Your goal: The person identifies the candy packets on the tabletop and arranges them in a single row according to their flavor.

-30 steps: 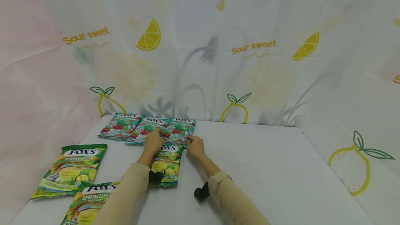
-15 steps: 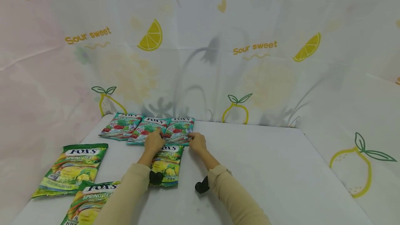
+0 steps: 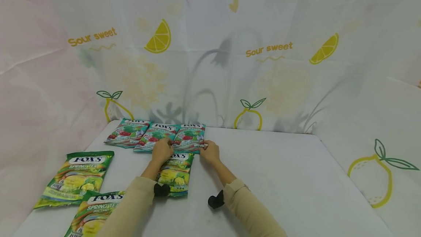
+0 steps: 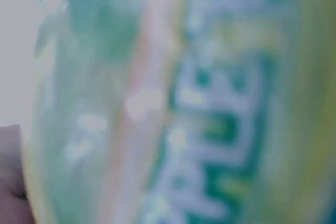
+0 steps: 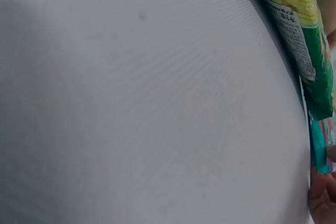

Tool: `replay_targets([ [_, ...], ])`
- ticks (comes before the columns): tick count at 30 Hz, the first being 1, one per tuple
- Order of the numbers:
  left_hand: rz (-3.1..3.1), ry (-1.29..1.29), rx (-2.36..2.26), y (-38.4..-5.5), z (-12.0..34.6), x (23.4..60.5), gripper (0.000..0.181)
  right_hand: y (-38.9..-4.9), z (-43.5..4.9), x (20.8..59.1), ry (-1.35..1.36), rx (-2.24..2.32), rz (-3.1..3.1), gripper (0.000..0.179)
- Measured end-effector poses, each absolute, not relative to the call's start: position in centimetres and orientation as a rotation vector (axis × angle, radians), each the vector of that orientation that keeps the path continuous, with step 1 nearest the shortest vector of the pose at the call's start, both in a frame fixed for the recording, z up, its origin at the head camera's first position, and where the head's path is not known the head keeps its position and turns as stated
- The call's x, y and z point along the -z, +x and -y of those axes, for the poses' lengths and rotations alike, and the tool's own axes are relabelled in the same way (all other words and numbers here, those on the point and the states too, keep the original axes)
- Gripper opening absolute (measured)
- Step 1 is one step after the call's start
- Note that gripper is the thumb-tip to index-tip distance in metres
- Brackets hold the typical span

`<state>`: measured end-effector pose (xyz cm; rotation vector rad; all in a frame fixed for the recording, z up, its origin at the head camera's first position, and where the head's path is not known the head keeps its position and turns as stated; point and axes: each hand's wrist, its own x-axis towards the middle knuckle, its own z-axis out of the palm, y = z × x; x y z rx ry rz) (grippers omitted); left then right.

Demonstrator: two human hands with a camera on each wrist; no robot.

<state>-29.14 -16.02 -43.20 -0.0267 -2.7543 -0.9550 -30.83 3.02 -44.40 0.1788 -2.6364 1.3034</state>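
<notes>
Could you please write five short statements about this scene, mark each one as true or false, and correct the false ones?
1. Three teal bags lie in a row near the back of the table. True.
2. In the head view, the left hand covers part of the middle teal bag. True.
3. Only one green bag is visible. False: three green bags show in the head view.
4. The right hand is at the right edge of the rightmost teal bag. True.
5. The person's sleeves are black. False: both sleeves are beige.
</notes>
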Motion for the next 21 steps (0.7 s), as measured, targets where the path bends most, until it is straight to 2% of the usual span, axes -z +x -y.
replay_targets([
  [5, 2.737, -0.115, 1.03, -28.5, 16.3, 43.1, 0.03, -30.5, -3.0, 44.1, 0.09, -1.257, 2.682, 0.033],
  [14, 2.746, -0.227, 1.043, -27.7, 16.4, 42.4, 0.029, -29.5, -3.7, 44.0, 0.103, -1.281, 2.703, 0.026],
  [17, 2.74, -0.242, 1.07, -27.0, 16.4, 41.9, 0.03, -30.2, -4.2, 44.9, 0.128, -1.337, 2.711, 0.029],
  [21, 2.748, -0.184, 1.057, -25.6, 16.8, 41.3, 0.033, -32.1, -5.0, 48.3, 0.249, -1.375, 2.676, 0.041],
])
